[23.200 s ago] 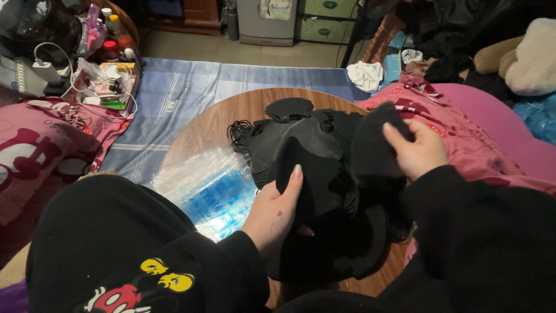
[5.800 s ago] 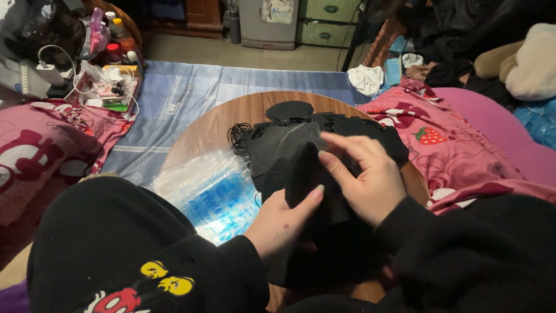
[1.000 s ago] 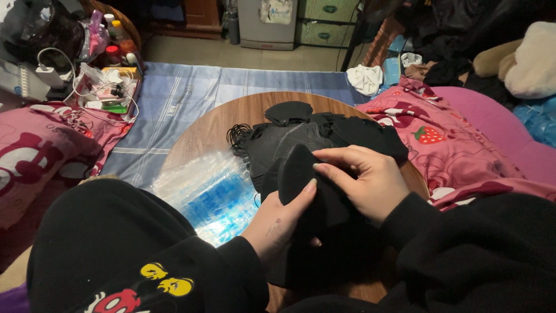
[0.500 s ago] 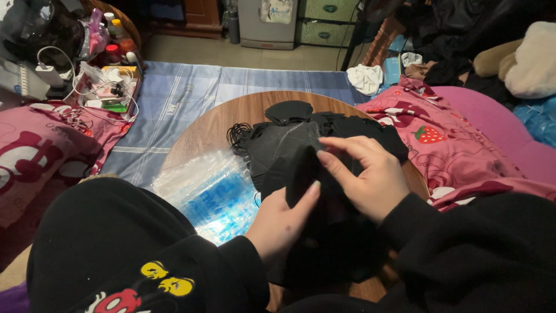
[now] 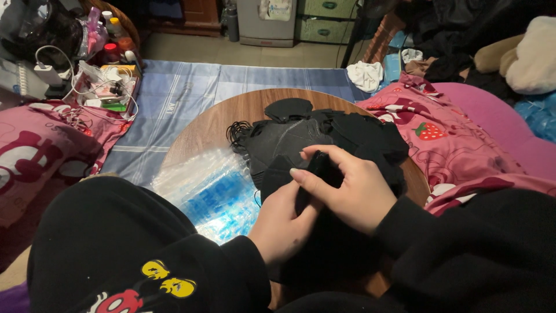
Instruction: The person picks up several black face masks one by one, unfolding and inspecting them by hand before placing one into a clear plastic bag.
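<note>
Black cloth [image 5: 315, 174] is pinched in both my left hand [image 5: 284, 223] and right hand [image 5: 353, 188]; its shape blurs into the dark pile [image 5: 347, 130] on the counter [image 5: 231, 119].

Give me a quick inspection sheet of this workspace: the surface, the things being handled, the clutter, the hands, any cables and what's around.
Surface: round wooden table, partly covered.
Things in hand: a small black fabric piece pinched over a pile of black fabric pieces; thin black loops at the pile's left edge.
Clutter: clear plastic bag with blue print on the table's near left.
Hands: left hand under the piece, right hand gripping it from above; both bare, black sleeves.
Cables: white cable and charger among small bottles, far left.
Surroundings: blue striped mat, pink printed bedding on both sides, white cloth, green drawers.
</note>
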